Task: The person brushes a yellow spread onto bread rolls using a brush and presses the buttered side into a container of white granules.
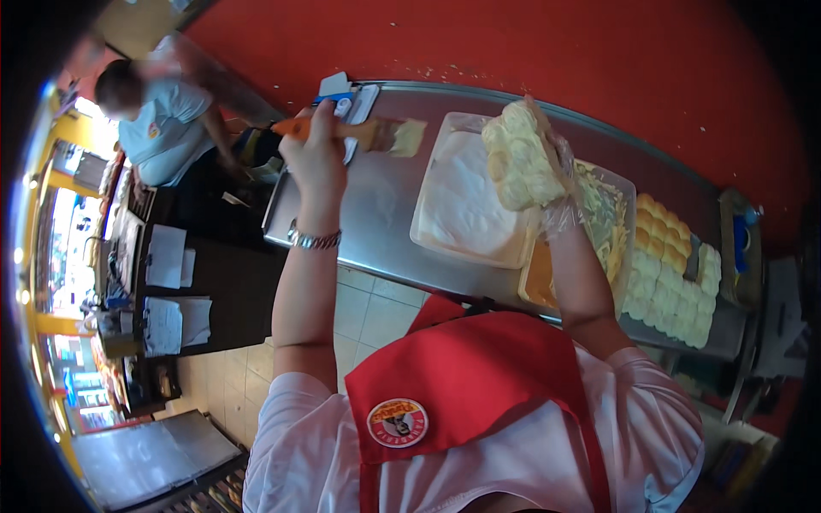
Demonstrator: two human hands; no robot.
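Observation:
My left hand [318,162] is wrapped round the orange handle of a flat pastry brush [398,137], whose bristles carry a pale, creamy smear. In my right hand [563,175], which wears a clear plastic glove, is a joined block of bread rolls [520,158] with a pale yellow coating. The block is tilted up above the inner edges of two plastic tubs. The left tub [427,181] holds a smooth white mass [472,201]. Yellow shreds, apparently grated cheese [605,205], lie in the right tub [631,227], partly hidden by my arm. Brush and rolls are apart.
Further right on the steel table [380,222] stand golden-brown rolls [663,227] and pale-topped rolls [671,291]. A red wall [479,47] runs along the far side. At the far left a person [167,128] works beside a dark counter [227,274]. Papers [363,103] lie near the table's left end.

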